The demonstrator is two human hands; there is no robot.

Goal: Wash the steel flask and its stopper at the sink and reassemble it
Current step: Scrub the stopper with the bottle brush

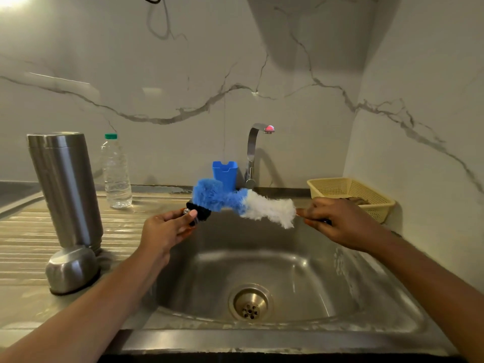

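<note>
Head view: gripping the black stopper (198,214) in the left hand (165,229), thumb and fingers curled round it, holding it up over the sink basin (288,258), probably so drips land in the steel bowl and not on the counter. Grasping the handle end of the bottle brush (243,203) in the right hand (337,224), fingers wrapped round it, handle itself mostly hidden. Pressing the blue bristle tip against the stopper's top, head bending at the blue-to-white join, which looks like scrubbing pressure; working from opposite sides, presumably so one hand braces while the other drives. Noting the steel flask (65,189) standing upright on the ribbed drainboard (23,231), well left of the hands, threaded end apparently down, likely parked to drain. Noting its steel cup (72,268) sitting dome-up just in front, touching or nearly touching the flask base; cannot tell which. Seeing no water coming from the tap (252,153). Spotting a clear water bottle (117,174) behind the flask, a blue plastic holder (225,174) beside the tap, a cream mesh basket (330,186) at the right corner. Working on a stainless one-piece sink top, dry-looking basin, drain (250,303) open, grey-veined marble wall (183,74) wrapping the back and right. Judging stopper wash in hand, reassembly not yet done.
</note>
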